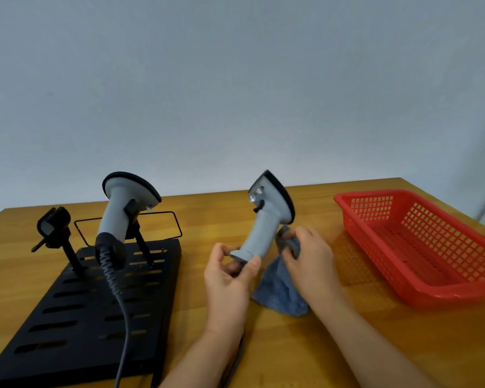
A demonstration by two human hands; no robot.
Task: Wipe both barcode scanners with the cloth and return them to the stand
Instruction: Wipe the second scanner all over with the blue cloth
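Wood table [347, 345] fills my view w/ a black slotted stand [76, 317] on the left and a red basket [420, 287] far right, nothing visible in it. The stand has two clips: the left clip [52, 224] is vacant — I'd guess that's the slot for the scanner in hand — and the other carries the docked scanner [121, 211], head up, its coiled cable [115, 289] running down over the base toward me. The held scanner [266, 219] is just above the table between stand and basket, head tilted up-right. My left hand [227, 281] pinches the handle's butt end w/ thumb and fingers curled — prob. to leave the body bare for wiping. My right hand [311, 259] has fingers curled round the blue-grey cloth [280, 292], bunching it at the handle under the head; the rest drapes to the table. No brand, label or text I can read — too small/blurry.
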